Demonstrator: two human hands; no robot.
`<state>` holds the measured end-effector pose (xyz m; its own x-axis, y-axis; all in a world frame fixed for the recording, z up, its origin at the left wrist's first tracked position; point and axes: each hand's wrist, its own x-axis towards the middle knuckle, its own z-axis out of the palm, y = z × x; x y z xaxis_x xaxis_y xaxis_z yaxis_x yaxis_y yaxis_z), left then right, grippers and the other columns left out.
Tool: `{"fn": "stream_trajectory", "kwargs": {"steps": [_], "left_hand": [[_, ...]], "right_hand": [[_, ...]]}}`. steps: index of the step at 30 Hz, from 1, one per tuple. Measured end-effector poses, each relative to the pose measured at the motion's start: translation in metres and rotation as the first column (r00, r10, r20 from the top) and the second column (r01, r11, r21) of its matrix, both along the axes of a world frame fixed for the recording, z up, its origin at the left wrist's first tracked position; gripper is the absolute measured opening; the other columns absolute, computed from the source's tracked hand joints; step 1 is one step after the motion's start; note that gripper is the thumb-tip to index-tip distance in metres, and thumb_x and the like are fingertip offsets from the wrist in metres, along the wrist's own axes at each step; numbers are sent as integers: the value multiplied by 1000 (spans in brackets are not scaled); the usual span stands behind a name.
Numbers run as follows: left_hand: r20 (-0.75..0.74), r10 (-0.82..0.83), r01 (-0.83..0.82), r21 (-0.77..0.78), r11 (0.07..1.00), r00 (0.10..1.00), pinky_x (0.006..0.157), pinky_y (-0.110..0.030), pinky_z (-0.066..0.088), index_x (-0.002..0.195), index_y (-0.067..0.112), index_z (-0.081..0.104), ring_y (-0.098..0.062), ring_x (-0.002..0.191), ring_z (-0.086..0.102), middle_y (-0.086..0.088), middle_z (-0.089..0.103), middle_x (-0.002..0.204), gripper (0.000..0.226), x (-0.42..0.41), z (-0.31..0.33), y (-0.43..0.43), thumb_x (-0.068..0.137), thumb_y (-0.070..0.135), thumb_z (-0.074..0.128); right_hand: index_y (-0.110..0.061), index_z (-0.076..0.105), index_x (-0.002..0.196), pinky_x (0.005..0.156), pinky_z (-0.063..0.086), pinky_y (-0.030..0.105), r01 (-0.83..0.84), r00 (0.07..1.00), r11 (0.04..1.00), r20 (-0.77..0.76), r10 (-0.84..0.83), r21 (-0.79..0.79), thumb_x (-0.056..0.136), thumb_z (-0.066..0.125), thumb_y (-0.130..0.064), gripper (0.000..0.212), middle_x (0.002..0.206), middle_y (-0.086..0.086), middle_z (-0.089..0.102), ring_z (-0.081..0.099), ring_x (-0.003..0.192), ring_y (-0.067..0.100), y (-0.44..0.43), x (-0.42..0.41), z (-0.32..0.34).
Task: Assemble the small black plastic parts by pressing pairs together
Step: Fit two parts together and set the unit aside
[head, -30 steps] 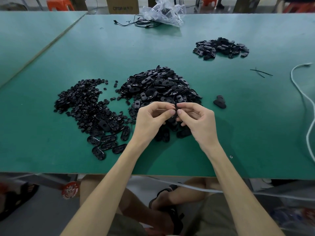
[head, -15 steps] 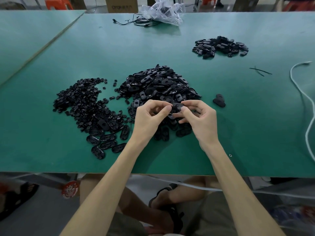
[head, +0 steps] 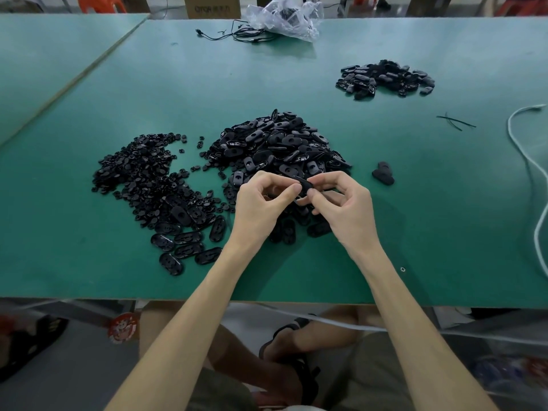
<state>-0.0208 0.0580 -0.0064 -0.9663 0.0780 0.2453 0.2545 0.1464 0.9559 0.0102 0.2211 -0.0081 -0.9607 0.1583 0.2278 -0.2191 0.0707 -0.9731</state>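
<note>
Pinching a small black part (head: 305, 184) at centre frame, left hand (head: 261, 206) and right hand (head: 345, 212) each have a closed fingertip grip on it, above the near edge of the middle pile (head: 275, 143) on the bench (head: 415, 232), its long axis running roughly from one hand to the other.

The green table (head: 444, 218) bears black parts (head: 275, 143) and a white cord (head: 509, 129).
</note>
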Motion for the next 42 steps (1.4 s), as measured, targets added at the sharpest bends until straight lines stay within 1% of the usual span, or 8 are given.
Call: {"fn": "stream_trajectory", "kwargs": {"steps": [13,17,22,25,28,31,38,42], "left_hand": [[33,22,-21,-26,999,999,80,-40,60,92,19,77,-28,86,69,-7,73,100,3,1,0,1,92,18,80],[24,30,-29,-54,998,999,76,-36,58,92,15,76,-27,82,67,-9,71,98,3,3,2,1,92,16,79],[-61,73,-81,-129,988,995,67,-17,47,91,12,76,-3,70,54,-5,65,92,2,3,1,2,92,12,79],[-110,105,-123,-174,977,988,67,-12,44,90,10,76,-1,71,54,-2,62,91,3,4,0,4,91,10,79],[-146,114,-141,-197,970,983,67,-14,47,91,11,77,-2,73,58,2,63,93,2,3,-3,4,91,10,79],[-170,92,-128,-211,969,981,68,-26,57,98,13,79,-7,72,63,3,63,95,6,2,-5,4,93,11,78],[-246,-2,-69,-280,958,969,69,-11,49,114,8,79,-1,74,62,0,63,100,20,4,-5,6,96,4,71],[-248,-25,-41,-259,965,968,65,-17,51,114,10,78,-8,75,64,-1,64,107,20,5,-1,6,97,4,71]], "right_hand": [[-20,71,101,71,58,22,-54,998,998,-11,54,16,95,72,-4,17,93,-2,78,80,86,21,2,0,-1],[-21,70,101,71,57,21,-56,998,998,-13,56,21,95,72,-6,17,93,-2,78,80,87,20,2,0,-1],[-20,70,101,72,57,21,-64,998,998,-12,64,27,95,73,-6,16,93,-3,78,80,88,19,1,1,-1],[-18,70,102,72,58,21,-72,997,997,-8,72,41,95,74,-5,16,93,-4,78,80,88,19,0,2,-1],[-15,69,101,72,59,23,-74,997,996,-3,74,57,95,74,-3,14,93,-2,79,79,88,18,0,3,-1],[-10,68,102,73,59,24,-72,997,996,2,72,53,95,75,-2,12,93,0,79,80,88,19,0,3,-1],[-4,65,102,80,63,30,-4,1000,1000,8,4,21,94,74,0,13,94,-1,79,80,86,20,2,1,-2],[0,62,101,83,64,32,8,1000,999,24,-7,-37,93,74,3,15,94,3,78,80,88,23,3,-1,-3]]}}
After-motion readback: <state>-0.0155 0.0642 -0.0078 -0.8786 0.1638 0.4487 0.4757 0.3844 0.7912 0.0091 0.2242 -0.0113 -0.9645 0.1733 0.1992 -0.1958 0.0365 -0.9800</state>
